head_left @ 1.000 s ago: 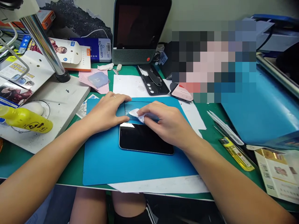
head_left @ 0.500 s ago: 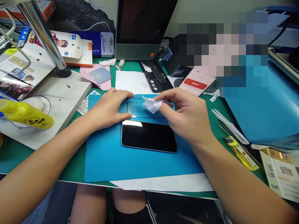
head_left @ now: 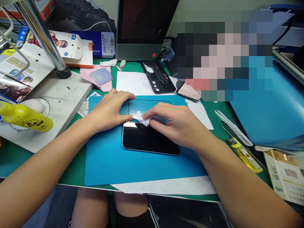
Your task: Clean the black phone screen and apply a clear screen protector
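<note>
Grip of the right hand: clenched on a small crumpled white wipe, pinched between thumb and fingertips. Its palm faces down and its knuckles are raised. The forearm comes in from the lower right corner. The wipe is pressed onto the near edge of a clear screen film, right where that film meets the far edge of a phone.

The left hand grasps nothing. It lies flat with fingers together, and a ring shows on one finger. Its fingertips and thumb rest on the left end of the clear screen film, holding it down. That forearm comes in from the lower left.

The film and the phone lie side by side, both lengthwise from left to right, on a blue mat. The phone is nearer the person, with its dark screen up. The mat lies on white paper over a green table.

As for containers, a yellow bottle lies on its side on a white stand base at the left; it is opaque, so its contents cannot be told. A printed cardboard box sits at the right edge, and what it holds is not visible. A black phone case lies open side up beyond the mat with a dark tool inside it. A yellow-handled tool lies on the table to the right of the mat.
</note>
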Available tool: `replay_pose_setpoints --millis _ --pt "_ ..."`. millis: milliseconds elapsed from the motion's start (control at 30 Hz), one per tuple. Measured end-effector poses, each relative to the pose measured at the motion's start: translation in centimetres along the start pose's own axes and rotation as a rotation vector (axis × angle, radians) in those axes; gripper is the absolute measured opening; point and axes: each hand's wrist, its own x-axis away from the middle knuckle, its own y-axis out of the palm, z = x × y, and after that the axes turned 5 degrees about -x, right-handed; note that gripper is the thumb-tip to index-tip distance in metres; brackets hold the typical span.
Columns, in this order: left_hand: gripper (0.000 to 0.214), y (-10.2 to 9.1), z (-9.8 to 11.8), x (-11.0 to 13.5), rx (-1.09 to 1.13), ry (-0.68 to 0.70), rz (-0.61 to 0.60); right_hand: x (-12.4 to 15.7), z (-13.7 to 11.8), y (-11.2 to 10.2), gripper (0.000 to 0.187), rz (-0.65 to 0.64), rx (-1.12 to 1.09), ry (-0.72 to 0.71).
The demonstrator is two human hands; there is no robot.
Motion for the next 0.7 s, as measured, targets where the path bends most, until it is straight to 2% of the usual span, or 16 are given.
replay_pose_setpoints --millis 67,100,200,267,333,433,500,600,667,700 --pt "0.054 0.0 0.0 0.0 0.003 -0.002 -0.001 0.1 -0.3 -0.2 0.016 0.049 -0.057 0.054" --pt "0.055 -0.1 0.0 0.0 0.002 -0.007 -0.004 0.2 -0.4 -0.3 0.016 0.116 -0.072 0.084" --pt "0.057 -0.2 0.1 0.1 -0.003 -0.023 -0.017 0.2 -0.4 0.1 0.016 0.405 -0.032 0.140" --pt "0.057 -0.3 0.1 0.0 0.001 -0.024 -0.026 0.2 -0.4 0.4 0.016 0.551 0.011 0.131" --pt "0.057 -0.3 0.1 0.0 0.005 -0.019 -0.027 0.1 -0.4 0.4 0.015 0.633 0.025 0.114" --pt "0.060 -0.4 0.0 0.1 0.001 -0.024 -0.032 0.7 -0.7 -1.2 0.017 0.760 0.051 0.097" --pt "0.063 -0.5 -0.1 0.1 -0.008 -0.033 -0.044 1.8 -0.6 -3.1 0.018 0.735 0.116 0.130" --pt "0.066 -0.8 -0.1 0.0 -0.012 -0.039 -0.069 4.1 0.3 -5.7 0.016 0.389 0.258 0.234" --pt "0.067 -1.0 0.0 -0.1 -0.005 -0.037 -0.080 5.3 1.5 -6.5 0.019 0.179 0.295 0.279" --pt "0.067 -1.1 0.2 -0.3 -0.002 -0.034 -0.087 5.7 2.0 -6.5 0.021 0.123 0.291 0.288"
